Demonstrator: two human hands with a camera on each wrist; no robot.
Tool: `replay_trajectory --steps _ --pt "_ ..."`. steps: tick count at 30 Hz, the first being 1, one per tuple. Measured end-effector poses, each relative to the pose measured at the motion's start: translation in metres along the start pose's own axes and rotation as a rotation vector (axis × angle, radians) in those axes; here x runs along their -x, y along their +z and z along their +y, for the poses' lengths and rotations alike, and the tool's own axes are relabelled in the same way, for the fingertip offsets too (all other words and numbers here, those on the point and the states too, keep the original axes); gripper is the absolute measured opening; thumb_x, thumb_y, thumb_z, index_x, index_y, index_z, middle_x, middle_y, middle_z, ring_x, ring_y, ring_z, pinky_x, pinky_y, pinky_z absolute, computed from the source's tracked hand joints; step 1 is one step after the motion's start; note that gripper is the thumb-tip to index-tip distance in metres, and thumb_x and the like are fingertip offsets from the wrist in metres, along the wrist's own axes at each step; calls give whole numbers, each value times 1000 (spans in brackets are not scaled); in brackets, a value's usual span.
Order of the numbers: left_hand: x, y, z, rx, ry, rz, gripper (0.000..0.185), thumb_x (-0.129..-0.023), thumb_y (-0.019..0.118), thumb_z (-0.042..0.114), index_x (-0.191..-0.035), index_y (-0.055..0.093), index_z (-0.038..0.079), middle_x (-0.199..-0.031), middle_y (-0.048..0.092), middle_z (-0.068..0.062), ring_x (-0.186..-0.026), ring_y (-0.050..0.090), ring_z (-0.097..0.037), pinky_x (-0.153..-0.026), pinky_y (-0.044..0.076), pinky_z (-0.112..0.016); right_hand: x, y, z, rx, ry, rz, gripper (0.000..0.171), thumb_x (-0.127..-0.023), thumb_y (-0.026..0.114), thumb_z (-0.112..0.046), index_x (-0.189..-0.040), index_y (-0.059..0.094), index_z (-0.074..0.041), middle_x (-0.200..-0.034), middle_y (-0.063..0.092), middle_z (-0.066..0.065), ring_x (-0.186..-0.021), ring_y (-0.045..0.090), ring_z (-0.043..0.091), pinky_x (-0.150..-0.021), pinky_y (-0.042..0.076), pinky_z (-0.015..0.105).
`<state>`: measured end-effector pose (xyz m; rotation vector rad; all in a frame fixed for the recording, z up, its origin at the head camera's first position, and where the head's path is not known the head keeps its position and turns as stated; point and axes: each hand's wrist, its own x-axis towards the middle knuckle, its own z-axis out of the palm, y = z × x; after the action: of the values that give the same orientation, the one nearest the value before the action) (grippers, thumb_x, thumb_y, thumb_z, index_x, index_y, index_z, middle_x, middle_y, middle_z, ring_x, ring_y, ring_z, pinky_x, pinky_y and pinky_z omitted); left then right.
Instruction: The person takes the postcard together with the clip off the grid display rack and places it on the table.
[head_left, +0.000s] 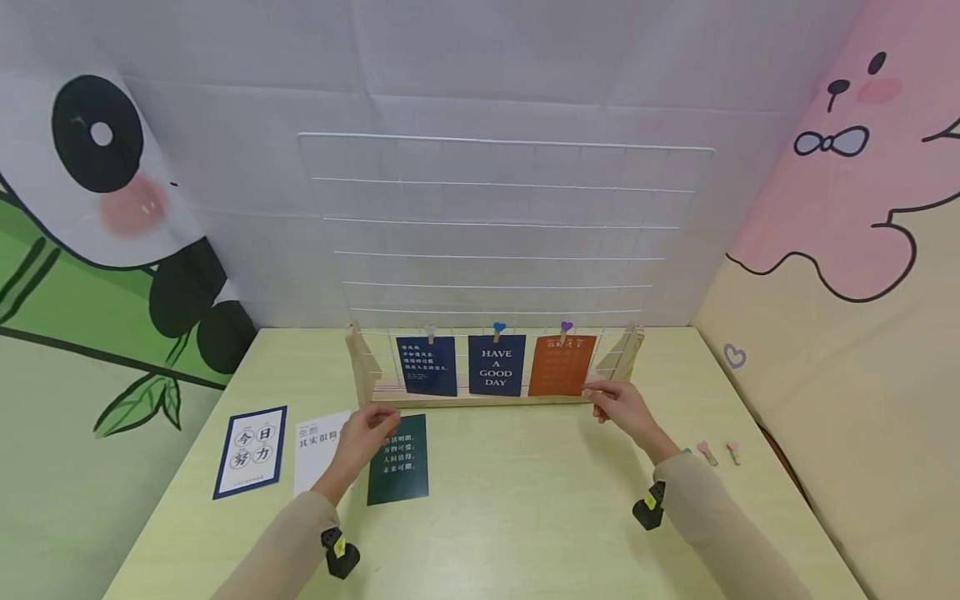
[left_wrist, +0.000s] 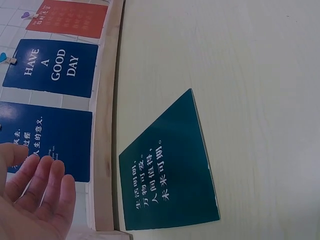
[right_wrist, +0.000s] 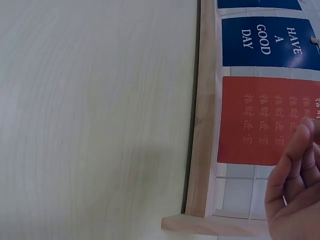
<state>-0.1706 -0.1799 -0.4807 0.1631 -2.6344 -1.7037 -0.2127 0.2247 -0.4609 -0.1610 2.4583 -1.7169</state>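
Note:
An orange card (head_left: 562, 367) and two dark blue cards hang in a row on the white wire grid, each under a small clip; the middle blue card (head_left: 496, 365) reads "HAVE A GOOD DAY". My right hand (head_left: 615, 407) is at the orange card's lower right corner, its fingers bent loosely and nothing seen in them. Whether it touches the card I cannot tell. My left hand (head_left: 367, 437) hovers over the white card (head_left: 315, 442) and the green card (left_wrist: 167, 175), below the left blue card (head_left: 427, 367). Its fingers are relaxed and hold nothing.
The grid (head_left: 495, 225) stands in a wooden base (head_left: 480, 402) at the back of the table. A blue-bordered white card (head_left: 251, 452) lies at the left. Small pink clips (head_left: 707, 452) lie beyond the right forearm. Printed cloth walls rise on both sides.

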Motion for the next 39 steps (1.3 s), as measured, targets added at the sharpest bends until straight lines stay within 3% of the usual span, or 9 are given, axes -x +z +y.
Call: replay_trajectory --steps 7,13,14,18,25,29,33,34,39 --pt "-7 4 -11 21 89 6 28 -86 57 26 -98 59 1 -84 58 -11 -74 56 -22 -61 51 -33 -4 9 -7 -3 -3 -13 31 -90 51 -11 -111 53 12 -70 56 6 -58 51 14 -53 48 22" --pt "-7 8 0 2 44 3 20 -88 55 16 -99 59 0 -86 58 -10 -77 56 -24 -63 51 -33 -8 16 -12 -14 -10 -20 32 -90 52 -12 -111 53 12 -70 58 5 -58 53 16 -52 48 24" --pt "-4 8 7 -12 20 5 20 -88 55 14 -99 58 -1 -86 58 -11 -78 56 -25 -65 50 -33 -8 17 -13 -19 -15 -20 32 -89 52 -12 -111 53 12 -70 58 5 -58 53 17 -52 48 24" --pt "-6 9 10 -29 -6 -11 19 -88 54 15 -100 58 0 -87 58 -9 -79 56 -24 -65 50 -33 -11 22 -18 -1 -31 -22 33 -89 54 -14 -110 55 11 -68 58 6 -60 54 21 -53 49 25" --pt "-11 11 7 -14 17 -14 18 -88 55 16 -97 58 0 -86 58 -9 -79 57 -29 -62 50 -32 -16 33 -27 38 15 -39 34 -89 54 -18 -112 56 6 -71 58 6 -70 54 34 -58 49 28" --pt "-13 13 5 -4 25 -12 19 -87 56 14 -97 58 -2 -86 59 -11 -79 57 -31 -61 50 -33 -18 39 -31 63 9 -47 33 -88 55 -18 -111 57 5 -69 58 6 -64 55 27 -57 49 26" --pt "-17 15 -1 -28 30 -3 23 -88 55 19 -99 58 -1 -86 59 -9 -76 58 -24 -62 50 -40 -20 44 -34 57 -3 -52 32 -88 56 -18 -110 57 5 -69 57 6 -59 53 17 -56 48 26" --pt "-20 17 -5 -38 43 3 24 -88 55 22 -99 58 1 -85 58 -6 -74 58 -20 -61 49 -44 -21 45 -36 49 -3 -53 32 -88 56 -17 -110 58 5 -69 57 6 -58 52 16 -56 48 26" --pt "-20 17 -1 -35 50 3 21 -88 55 21 -98 58 3 -85 58 -7 -76 58 -25 -60 50 -42 -22 53 -44 49 -20 -58 29 -88 56 -14 -108 58 6 -66 57 6 -57 52 16 -55 48 27"
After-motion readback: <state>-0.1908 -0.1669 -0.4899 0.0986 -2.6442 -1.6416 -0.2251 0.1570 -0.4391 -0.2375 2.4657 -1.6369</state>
